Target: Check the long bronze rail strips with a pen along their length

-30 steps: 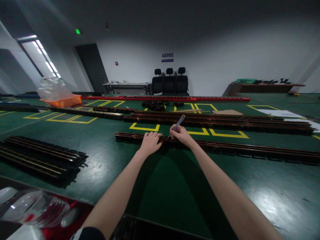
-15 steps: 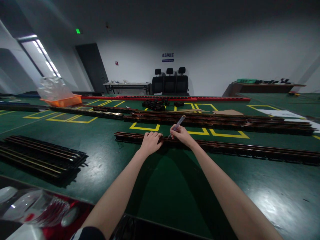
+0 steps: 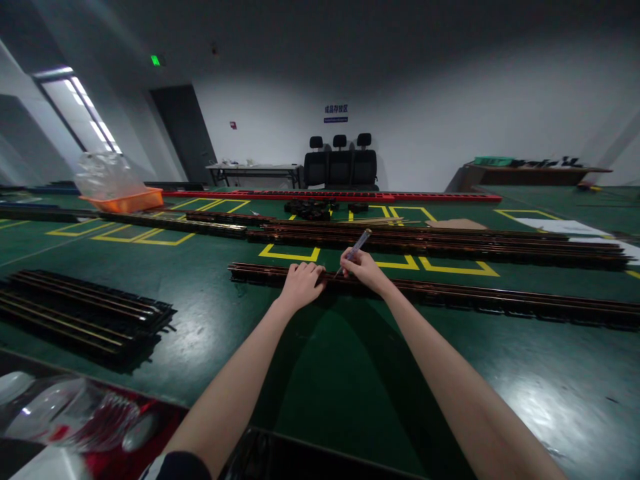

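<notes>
A long dark rail assembly with copper-coloured strips [image 3: 480, 297] lies across the green table [image 3: 210, 287]. My right hand [image 3: 363, 270] is closed round a slim pen-like tool [image 3: 359, 244], tilted with its lower tip down at the rail. Just left of the tip, my left hand [image 3: 301, 285] rests on the rail, its fingers curled over the strips; whether they grip it is hard to see. Behind both hands lies a longer bundle of similar rails [image 3: 450, 243].
Shorter rails [image 3: 75, 310] lie at the left. An orange basket [image 3: 145, 201] with a plastic bag stands at the back left. Black parts [image 3: 310, 209], cardboard [image 3: 456, 225] and white paper [image 3: 557, 227] lie farther back. Plastic-wrapped items [image 3: 75, 413] sit at the near left corner.
</notes>
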Demonstrator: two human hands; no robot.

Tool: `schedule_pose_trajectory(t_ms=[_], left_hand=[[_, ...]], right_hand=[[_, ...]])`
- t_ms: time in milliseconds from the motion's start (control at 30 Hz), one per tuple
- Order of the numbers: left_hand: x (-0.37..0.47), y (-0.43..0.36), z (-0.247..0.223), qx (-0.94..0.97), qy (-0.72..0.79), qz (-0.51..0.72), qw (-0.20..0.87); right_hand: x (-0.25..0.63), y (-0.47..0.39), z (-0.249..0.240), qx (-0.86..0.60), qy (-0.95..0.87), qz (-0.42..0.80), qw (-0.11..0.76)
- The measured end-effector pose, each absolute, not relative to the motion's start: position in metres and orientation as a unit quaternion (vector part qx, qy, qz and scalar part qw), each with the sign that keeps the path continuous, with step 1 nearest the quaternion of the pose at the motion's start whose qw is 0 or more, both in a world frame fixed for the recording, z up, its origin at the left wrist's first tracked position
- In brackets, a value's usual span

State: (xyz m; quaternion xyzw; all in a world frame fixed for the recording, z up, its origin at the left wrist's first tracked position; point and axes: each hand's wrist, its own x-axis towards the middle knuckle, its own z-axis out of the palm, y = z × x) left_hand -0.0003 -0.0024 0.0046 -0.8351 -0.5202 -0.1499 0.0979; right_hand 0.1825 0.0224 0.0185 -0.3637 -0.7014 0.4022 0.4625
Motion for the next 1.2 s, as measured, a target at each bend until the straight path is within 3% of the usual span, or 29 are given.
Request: schedule_pose_trajectory(t_ms=[1200], left_hand=[[-0.0002, -0.0026, 0.0049, -0.835, -0.521, -0.148, 0.097]], right_hand=[[0.1829, 0.0239, 0.0177, -0.360, -0.701, 0.410, 0.460]])
